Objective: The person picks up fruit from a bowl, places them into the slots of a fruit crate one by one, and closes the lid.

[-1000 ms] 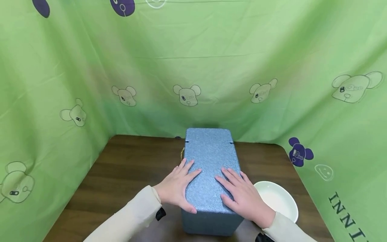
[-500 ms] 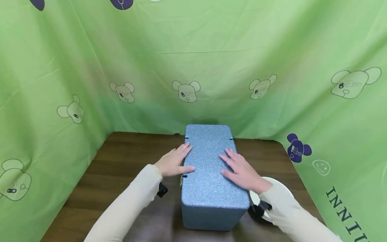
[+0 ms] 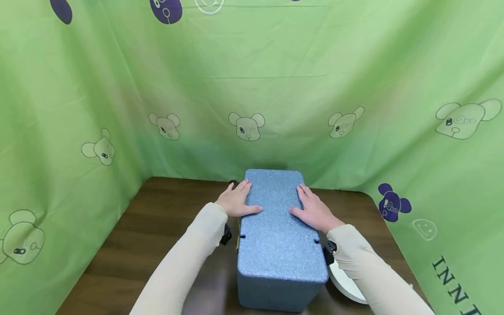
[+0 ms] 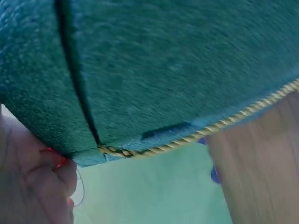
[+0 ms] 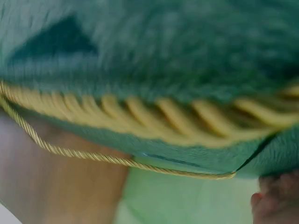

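A long blue box [image 3: 275, 258] with a glittery, textured top sits lengthwise on the table. Small dark notches mark its long edges. At its far left edge, my left hand [image 3: 238, 201] lies with straight fingers along the rim and the thumb across the top. Opposite it, my right hand [image 3: 315, 212] rests extended fingers along the right edge, thumb also on top. Twisted gold cord [image 4: 219, 123] runs along the box's side in the left wrist view. In the right wrist view, a gold cord [image 5: 140, 163] hangs in a loose loop. Something red [image 4: 60, 159] shows by the left fingers.
A white dish [image 3: 346, 282] stands to the right of the box, partly covered by the right sleeve. The brown wooden table [image 3: 169, 227] is enclosed by green printed cloth [image 3: 197, 87] at the back and both sides.
Both hands have slid away from me along the box's top, from near its front to its far part. The near notches now show. The box stays in place.
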A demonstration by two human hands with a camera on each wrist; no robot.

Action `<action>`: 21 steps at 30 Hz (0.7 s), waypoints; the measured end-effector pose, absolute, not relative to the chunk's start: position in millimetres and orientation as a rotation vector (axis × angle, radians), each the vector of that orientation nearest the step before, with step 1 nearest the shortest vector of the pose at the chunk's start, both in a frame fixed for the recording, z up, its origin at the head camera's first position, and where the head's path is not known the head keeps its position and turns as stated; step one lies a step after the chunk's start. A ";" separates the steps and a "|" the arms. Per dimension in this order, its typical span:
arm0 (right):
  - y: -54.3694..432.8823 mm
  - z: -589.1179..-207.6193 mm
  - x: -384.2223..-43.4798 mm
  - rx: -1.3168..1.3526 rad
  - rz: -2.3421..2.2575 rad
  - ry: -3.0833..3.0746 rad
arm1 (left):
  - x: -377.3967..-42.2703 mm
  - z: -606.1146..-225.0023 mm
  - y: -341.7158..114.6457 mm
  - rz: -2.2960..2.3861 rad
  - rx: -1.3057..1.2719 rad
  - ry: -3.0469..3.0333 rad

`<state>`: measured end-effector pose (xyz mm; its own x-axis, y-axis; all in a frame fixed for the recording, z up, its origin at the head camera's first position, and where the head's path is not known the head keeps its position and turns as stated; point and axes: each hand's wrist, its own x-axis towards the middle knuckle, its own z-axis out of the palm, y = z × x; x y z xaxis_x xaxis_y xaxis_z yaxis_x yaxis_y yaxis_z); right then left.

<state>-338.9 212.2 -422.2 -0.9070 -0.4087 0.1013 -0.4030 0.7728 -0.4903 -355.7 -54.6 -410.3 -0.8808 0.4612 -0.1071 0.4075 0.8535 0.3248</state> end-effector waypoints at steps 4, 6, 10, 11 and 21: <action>214.6 -426.2 -338.2 -0.662 -1.044 2.819 | -356.3 -416.4 -57.4 0.600 0.625 2.794; 213.1 -430.0 -335.4 -0.616 -1.182 2.741 | -354.8 -421.7 -59.9 0.732 0.560 2.759; 206.6 -434.0 -327.2 -0.447 -1.405 2.610 | -350.8 -430.5 -64.3 1.036 0.416 2.637; 204.9 -434.5 -326.4 -0.425 -1.434 2.594 | -350.2 -431.6 -65.4 1.103 0.391 2.608; 211.1 -427.2 -334.6 -0.440 -1.302 2.620 | -347.3 -425.2 -74.8 0.978 0.429 2.728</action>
